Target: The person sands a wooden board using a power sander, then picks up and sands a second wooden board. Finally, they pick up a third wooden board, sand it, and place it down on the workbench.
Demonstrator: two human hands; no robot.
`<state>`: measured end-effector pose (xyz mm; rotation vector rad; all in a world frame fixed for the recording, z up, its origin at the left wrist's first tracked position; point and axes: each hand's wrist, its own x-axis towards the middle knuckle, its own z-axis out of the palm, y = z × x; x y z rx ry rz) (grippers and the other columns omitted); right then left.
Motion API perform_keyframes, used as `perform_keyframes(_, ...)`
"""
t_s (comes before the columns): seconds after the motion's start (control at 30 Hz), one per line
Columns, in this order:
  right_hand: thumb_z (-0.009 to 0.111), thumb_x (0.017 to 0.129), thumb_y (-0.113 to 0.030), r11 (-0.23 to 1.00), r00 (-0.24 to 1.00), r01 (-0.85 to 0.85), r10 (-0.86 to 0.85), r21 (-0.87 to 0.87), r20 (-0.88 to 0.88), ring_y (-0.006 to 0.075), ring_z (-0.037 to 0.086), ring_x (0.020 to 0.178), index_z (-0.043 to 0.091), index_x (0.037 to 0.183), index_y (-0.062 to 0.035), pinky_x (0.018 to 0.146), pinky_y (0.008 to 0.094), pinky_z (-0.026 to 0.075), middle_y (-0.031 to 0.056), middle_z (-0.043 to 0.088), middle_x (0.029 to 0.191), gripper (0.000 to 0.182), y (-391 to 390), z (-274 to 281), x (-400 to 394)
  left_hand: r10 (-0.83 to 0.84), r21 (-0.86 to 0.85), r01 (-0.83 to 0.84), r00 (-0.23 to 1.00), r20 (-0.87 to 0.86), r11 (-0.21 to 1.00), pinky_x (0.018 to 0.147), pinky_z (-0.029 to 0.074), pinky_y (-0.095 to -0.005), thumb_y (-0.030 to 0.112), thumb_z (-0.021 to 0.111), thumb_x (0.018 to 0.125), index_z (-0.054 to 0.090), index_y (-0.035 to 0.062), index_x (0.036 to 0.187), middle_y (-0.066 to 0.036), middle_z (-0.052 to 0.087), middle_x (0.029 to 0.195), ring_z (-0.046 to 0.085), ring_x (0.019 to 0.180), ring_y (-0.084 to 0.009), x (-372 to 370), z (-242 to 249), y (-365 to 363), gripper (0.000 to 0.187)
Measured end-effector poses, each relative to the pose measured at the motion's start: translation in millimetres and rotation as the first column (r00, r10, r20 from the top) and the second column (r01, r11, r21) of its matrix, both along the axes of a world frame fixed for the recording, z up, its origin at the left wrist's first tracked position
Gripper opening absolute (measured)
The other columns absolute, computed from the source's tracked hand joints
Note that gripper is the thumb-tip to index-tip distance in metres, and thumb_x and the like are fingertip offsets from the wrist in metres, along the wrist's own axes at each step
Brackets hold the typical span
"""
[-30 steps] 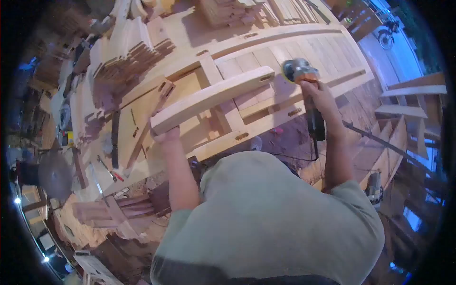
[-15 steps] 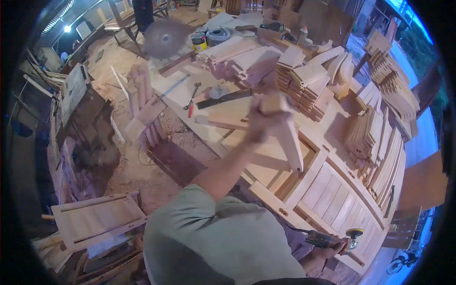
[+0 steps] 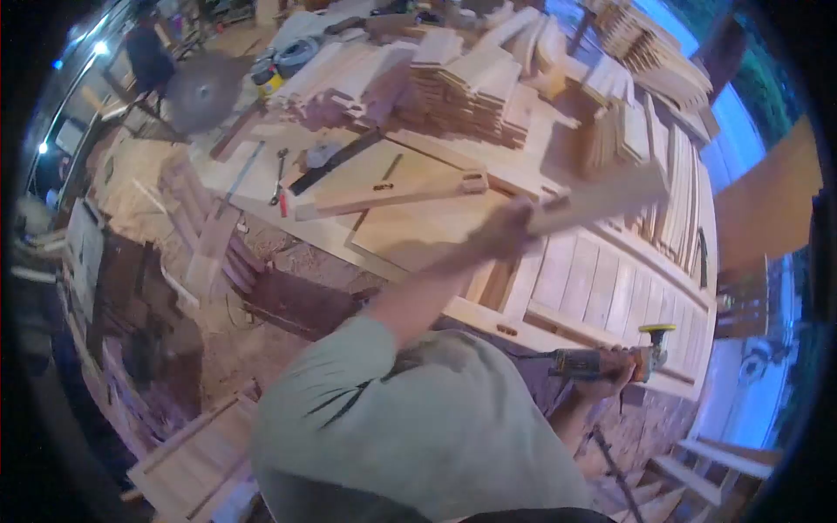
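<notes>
My left hand [image 3: 510,228] grips one end of a wooden piece [image 3: 606,199], which is raised above the panelled wooden frame [image 3: 602,275] and blurred by motion. My right hand [image 3: 617,370] is wrapped round the body of an angle grinder [image 3: 588,363]. The grinder's yellow-edged disc [image 3: 657,329] faces up, near the front edge of the frame. Left of my left hand, a wooden rail with slots [image 3: 401,192] lies on a flat board [image 3: 418,228].
Stacks of cut boards [image 3: 471,91] and curved slats [image 3: 663,166] stand along the back and right. A wrench [image 3: 279,174], a steel ruler [image 3: 242,179] and a dark bar [image 3: 336,162] lie at left. A round saw blade [image 3: 202,92] stands beyond the bench's far left.
The wooden piece in my left hand has swung from pointing toward me to pointing right. The view has turned right; my right hand still holds the grinder.
</notes>
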<state>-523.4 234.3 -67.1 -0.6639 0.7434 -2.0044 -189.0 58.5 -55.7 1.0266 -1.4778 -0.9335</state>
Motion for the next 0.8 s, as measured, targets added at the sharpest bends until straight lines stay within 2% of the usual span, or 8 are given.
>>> perform_keyframes(0.1,0.049,0.098,-0.043,0.984,0.971,0.177,-0.169,0.036,-0.167,0.0214,0.059,0.087,0.051,0.123,-0.0098,0.079,0.0390,0.051,0.0063,0.059,0.102,0.042,28,22,4,-0.028,0.156,0.016,0.996,0.081,0.988,0.076,0.054,-0.0413,0.016,0.068,0.067,0.070,0.0073,0.096,-0.018,0.070,0.092,0.069,0.089,-0.0326,69,35,6,0.030)
perform_keyframes(0.17,0.048,0.098,-0.044,0.993,0.965,0.117,-0.109,0.020,-0.240,0.0213,0.058,0.086,0.051,0.123,-0.0097,0.079,0.0399,0.051,0.0061,0.058,0.101,0.042,27,19,11,0.031,0.305,-0.284,0.775,0.632,0.909,0.081,0.054,-0.0433,0.015,0.070,0.067,0.069,0.0077,0.105,-0.019,0.070,0.098,0.067,0.092,-0.0352,123,54,17,0.039)
perform_keyframes(0.27,0.047,0.099,-0.043,0.997,0.989,0.067,-0.063,0.031,-0.134,0.0213,0.057,0.086,0.051,0.122,-0.0100,0.079,0.0406,0.051,0.0062,0.057,0.100,0.041,35,20,16,0.066,0.139,-0.384,0.474,0.878,0.913,0.084,0.054,-0.0433,0.016,0.076,0.066,0.068,0.0029,0.104,-0.021,0.069,0.096,0.067,0.092,-0.0368,167,22,36,0.041)
perform_keyframes(0.37,0.046,0.099,-0.043,0.991,0.992,0.115,-0.111,0.069,-0.058,0.0213,0.057,0.085,0.051,0.121,-0.0103,0.079,0.0413,0.052,0.0063,0.056,0.099,0.040,49,25,21,0.013,0.245,-0.458,0.490,0.872,0.854,0.086,0.054,-0.0446,0.017,0.078,0.066,0.070,0.0052,0.097,-0.019,0.070,0.096,0.068,0.093,-0.0360,185,24,61,0.035)
perform_keyframes(0.53,0.048,0.098,-0.041,0.996,0.999,0.054,-0.054,0.075,0.001,0.0236,0.058,0.086,0.051,0.119,-0.0109,0.079,0.0441,0.053,0.0076,0.057,0.099,0.037,54,7,12,0.249,-0.047,-0.406,0.462,0.851,0.913,0.085,0.053,-0.0459,0.031,0.082,0.067,0.069,0.0029,0.099,-0.020,0.069,0.100,0.066,0.094,-0.0366,227,7,57,0.044)
perform_keyframes(0.6,0.049,0.098,-0.039,0.994,0.997,0.078,-0.079,0.072,0.015,0.0251,0.058,0.086,0.051,0.118,-0.0112,0.078,0.0459,0.053,0.0085,0.057,0.099,0.035,48,3,12,0.132,0.143,-0.539,0.439,0.889,0.830,0.088,0.052,-0.0474,0.026,0.076,0.070,0.067,0.0056,0.106,-0.019,0.067,0.108,0.065,0.102,-0.0351,242,21,33,0.042)
perform_keyframes(0.7,0.051,0.097,-0.037,0.995,0.996,0.073,-0.076,0.061,0.052,0.0273,0.059,0.087,0.052,0.116,-0.0117,0.078,0.0485,0.053,0.0098,0.057,0.100,0.032,42,1,14,0.159,0.029,-0.557,0.286,0.945,0.830,0.088,0.051,-0.0466,0.027,0.077,0.071,0.068,0.0082,0.112,-0.020,0.067,0.112,0.065,0.103,-0.0345,281,28,5,0.046)
perform_keyframes(0.8,0.042,0.100,-0.043,0.971,0.979,0.164,-0.140,0.171,-0.145,0.0254,0.061,0.083,0.053,0.113,-0.0048,0.079,0.0498,0.054,0.0090,0.059,0.094,0.041,37,29,42,0.158,0.091,-0.564,0.378,0.912,0.821,0.088,0.051,-0.0470,0.028,0.078,0.070,0.068,0.0085,0.111,-0.020,0.067,0.112,0.065,0.105,-0.0345,293,14,-6,0.046)
